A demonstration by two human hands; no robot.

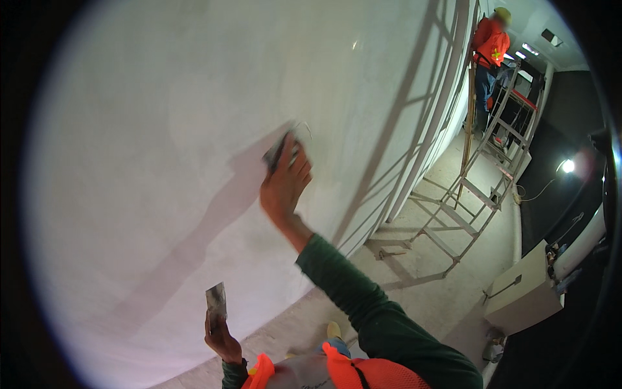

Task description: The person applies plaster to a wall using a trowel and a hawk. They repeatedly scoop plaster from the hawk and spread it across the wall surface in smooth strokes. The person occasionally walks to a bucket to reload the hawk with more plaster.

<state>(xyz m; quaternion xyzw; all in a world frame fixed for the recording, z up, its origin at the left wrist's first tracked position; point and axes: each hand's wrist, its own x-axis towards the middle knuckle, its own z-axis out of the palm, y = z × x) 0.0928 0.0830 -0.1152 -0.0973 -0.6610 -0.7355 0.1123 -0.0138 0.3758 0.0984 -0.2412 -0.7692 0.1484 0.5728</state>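
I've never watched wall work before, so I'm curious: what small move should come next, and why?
Probably slide the scraper in the right hand along the white wall: it appears to meet the surface, while the left hand holds a second scraper lower down.

Wall (pixel 162 97) smooth, mostly matt; left scraper (pixel 216 298) smeared metal; stepladder (pixel 459 219) dull metal; sleeve (pixel 343 279) matt cloth.

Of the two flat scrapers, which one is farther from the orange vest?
The scraper in the right hand, at the end of the outstretched arm; the scraper in the left hand is nearer the vest.
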